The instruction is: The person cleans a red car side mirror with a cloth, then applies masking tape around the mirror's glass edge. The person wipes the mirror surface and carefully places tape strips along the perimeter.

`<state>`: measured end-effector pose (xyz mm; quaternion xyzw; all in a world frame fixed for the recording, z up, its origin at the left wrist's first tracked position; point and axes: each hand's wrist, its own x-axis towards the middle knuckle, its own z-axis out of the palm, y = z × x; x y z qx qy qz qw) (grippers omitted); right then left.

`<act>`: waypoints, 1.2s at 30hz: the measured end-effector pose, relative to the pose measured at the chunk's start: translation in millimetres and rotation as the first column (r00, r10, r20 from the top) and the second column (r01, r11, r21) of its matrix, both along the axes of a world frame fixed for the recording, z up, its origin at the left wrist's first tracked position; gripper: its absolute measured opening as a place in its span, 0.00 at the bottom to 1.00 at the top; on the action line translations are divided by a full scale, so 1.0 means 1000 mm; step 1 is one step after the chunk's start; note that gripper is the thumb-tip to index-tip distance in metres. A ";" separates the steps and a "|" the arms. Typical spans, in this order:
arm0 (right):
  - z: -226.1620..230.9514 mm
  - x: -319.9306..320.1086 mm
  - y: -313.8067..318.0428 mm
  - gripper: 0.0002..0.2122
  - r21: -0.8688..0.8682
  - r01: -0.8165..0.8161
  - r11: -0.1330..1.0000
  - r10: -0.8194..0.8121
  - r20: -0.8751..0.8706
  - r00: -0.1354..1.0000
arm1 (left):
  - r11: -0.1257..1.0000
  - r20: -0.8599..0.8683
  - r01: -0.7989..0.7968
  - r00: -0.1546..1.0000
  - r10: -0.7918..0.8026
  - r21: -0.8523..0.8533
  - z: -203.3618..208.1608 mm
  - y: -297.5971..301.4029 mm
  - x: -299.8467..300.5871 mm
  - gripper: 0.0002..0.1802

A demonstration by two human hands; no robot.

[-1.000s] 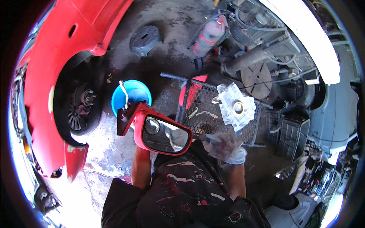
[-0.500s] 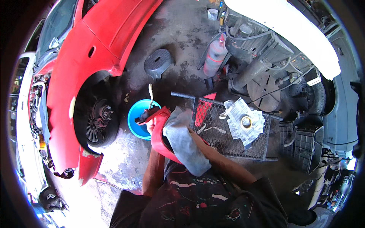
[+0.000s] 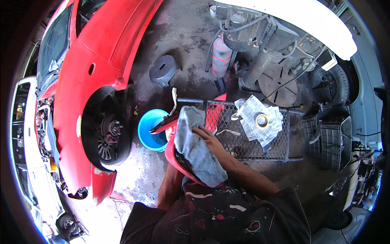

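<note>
In front of my body I hold a red curved car part (image 3: pixel 172 160) with a dark inner side and a black end, shaped somewhat like a side-mirror housing. My left hand (image 3: pixel 170 133) grips it near the upper end, its fingers partly hidden behind the part. A damp-looking grey cloth (image 3: pixel 191 138) is draped over the part's right side. My right hand (image 3: pixel 209 142) presses on this cloth with its fingers bent over it. By the black end, a cream strip (image 3: pixel 174 99) sticks up. Partly under the part stands a light-blue bucket (image 3: pixel 143 132).
A mesh-topped metal stand (image 3: pixel 243 151) holds newspaper (image 3: pixel 254 116), a tape roll (image 3: pixel 261 120) and a red piece (image 3: pixel 214 114). To the left is a red car body (image 3: pixel 67 134). Farther off are a grey step stool (image 3: pixel 164 69), a red-grey cylinder (image 3: pixel 221 59) and a white panel (image 3: pixel 292 20).
The red part has tilted and shifted right relative to the bucket, showing more of the bucket's inside. My right hand has come from behind the cloth onto its visible face.
</note>
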<state>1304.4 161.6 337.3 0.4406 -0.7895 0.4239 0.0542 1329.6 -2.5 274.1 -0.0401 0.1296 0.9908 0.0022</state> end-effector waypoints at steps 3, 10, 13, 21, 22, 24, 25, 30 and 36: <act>-0.011 0.018 0.009 0.16 -0.321 0.263 0.910 0.119 0.809 0.575 | 1.000 -0.020 0.001 1.000 -0.001 0.004 0.003 0.007 -0.003 0.39; -0.048 0.057 0.074 0.20 -0.129 0.088 0.988 -0.026 0.421 0.907 | 1.000 -0.023 -0.027 0.999 0.027 -0.003 0.009 0.004 -0.005 0.40; -0.041 0.067 0.076 0.22 -0.119 0.080 0.990 -0.047 0.261 0.964 | 0.999 -0.022 -0.038 0.999 0.038 0.003 0.010 0.003 -0.005 0.40; 0.002 0.037 0.007 0.23 -0.198 0.184 0.963 0.046 0.791 0.610 | 0.999 -0.035 -0.052 0.998 0.052 -0.007 0.016 0.001 -0.001 0.40; 0.004 0.031 0.002 0.23 -0.208 0.159 0.965 0.053 0.750 0.659 | 0.999 -0.038 -0.055 0.998 0.055 0.002 0.016 0.001 -0.001 0.40; 0.006 0.022 0.002 0.22 -0.334 0.121 0.935 0.199 0.774 0.601 | 0.998 -0.032 -0.065 0.997 0.065 0.001 0.016 0.001 0.002 0.40; 0.006 0.019 0.006 0.22 -0.189 0.014 0.982 0.107 0.610 0.785 | 0.998 -0.034 -0.068 0.997 0.068 0.005 0.015 0.002 0.004 0.40; 0.001 0.035 0.037 0.22 0.245 0.091 0.965 -0.083 -0.043 0.996 | 0.995 -0.030 -0.102 0.994 0.103 0.020 0.015 0.000 0.012 0.40; 0.023 0.066 0.092 0.22 0.323 -0.044 0.945 0.002 0.130 0.992 | 0.992 -0.034 -0.124 0.992 0.125 0.018 0.018 -0.003 0.023 0.40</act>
